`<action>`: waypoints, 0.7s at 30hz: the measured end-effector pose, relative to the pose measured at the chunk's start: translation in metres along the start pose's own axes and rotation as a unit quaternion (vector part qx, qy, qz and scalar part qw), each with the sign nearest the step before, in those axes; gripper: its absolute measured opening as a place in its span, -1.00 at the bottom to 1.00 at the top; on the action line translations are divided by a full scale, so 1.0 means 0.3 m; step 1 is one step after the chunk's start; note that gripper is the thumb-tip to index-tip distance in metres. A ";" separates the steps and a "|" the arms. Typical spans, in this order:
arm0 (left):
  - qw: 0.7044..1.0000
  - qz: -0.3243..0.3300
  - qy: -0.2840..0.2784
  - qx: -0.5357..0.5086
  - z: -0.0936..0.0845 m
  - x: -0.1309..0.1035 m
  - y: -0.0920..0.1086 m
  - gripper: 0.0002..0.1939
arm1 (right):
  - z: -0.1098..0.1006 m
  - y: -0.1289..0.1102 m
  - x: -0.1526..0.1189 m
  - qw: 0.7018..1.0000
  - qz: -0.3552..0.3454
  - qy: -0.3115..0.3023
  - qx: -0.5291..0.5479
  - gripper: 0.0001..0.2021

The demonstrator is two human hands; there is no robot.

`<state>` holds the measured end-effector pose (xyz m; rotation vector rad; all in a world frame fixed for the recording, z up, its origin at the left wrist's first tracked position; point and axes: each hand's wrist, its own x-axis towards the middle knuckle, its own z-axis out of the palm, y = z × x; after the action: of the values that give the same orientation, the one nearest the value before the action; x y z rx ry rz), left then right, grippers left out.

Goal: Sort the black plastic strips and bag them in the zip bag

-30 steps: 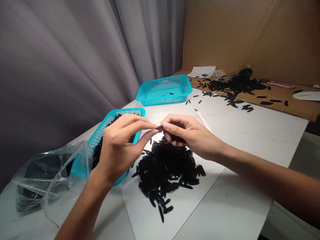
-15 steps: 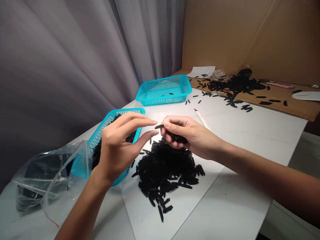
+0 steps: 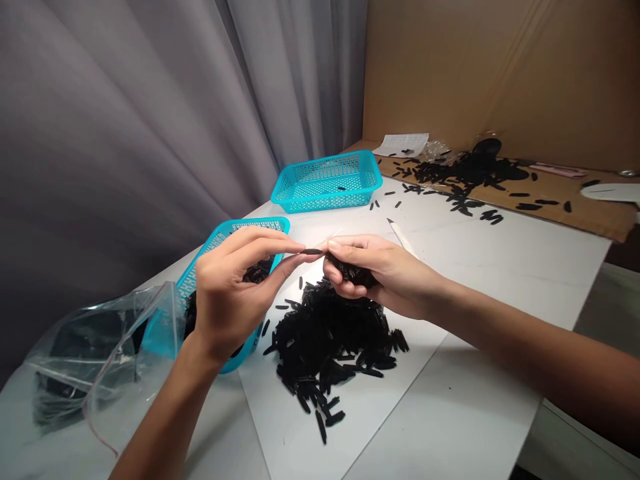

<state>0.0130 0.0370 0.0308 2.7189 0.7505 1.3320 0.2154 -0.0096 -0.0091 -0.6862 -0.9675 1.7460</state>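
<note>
Between the thumb and fingertips of my left hand (image 3: 240, 287) is one small black elongated piece (image 3: 313, 251). Its other end meets the thumb of my right hand (image 3: 385, 270). The right fingers are curled around a bunch of similar black pieces (image 3: 354, 273), partly hidden in the palm. Both hands are above a heap of black pieces (image 3: 333, 333) on a white sheet (image 3: 360, 413). Behind my left hand stands a blue perforated basket (image 3: 220, 233) holding more of these pieces; the hand hides part of it.
A second blue basket (image 3: 325, 201) with a dark piece inside stands farther back. At left lies a clear plastic bag (image 3: 100, 353). A white pencil-like tool (image 3: 403, 239) rests behind my right hand. More black pieces (image 3: 465, 173) are scattered on cardboard (image 3: 590, 217) at the back right.
My left thumb and fingers, apart before, have closed on the black piece sticking out of my right hand. That piece has shifted slightly left, out from the right fingertips.
</note>
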 end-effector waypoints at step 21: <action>0.991 0.116 -0.052 0.034 0.011 0.002 0.007 -0.87 | 0.002 -0.001 -0.005 0.995 -0.001 -0.064 -0.074 -0.69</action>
<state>0.0168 0.0360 0.0296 2.9801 0.4925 1.2099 0.2157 -0.0111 -0.0086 -0.6724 -1.1935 1.7458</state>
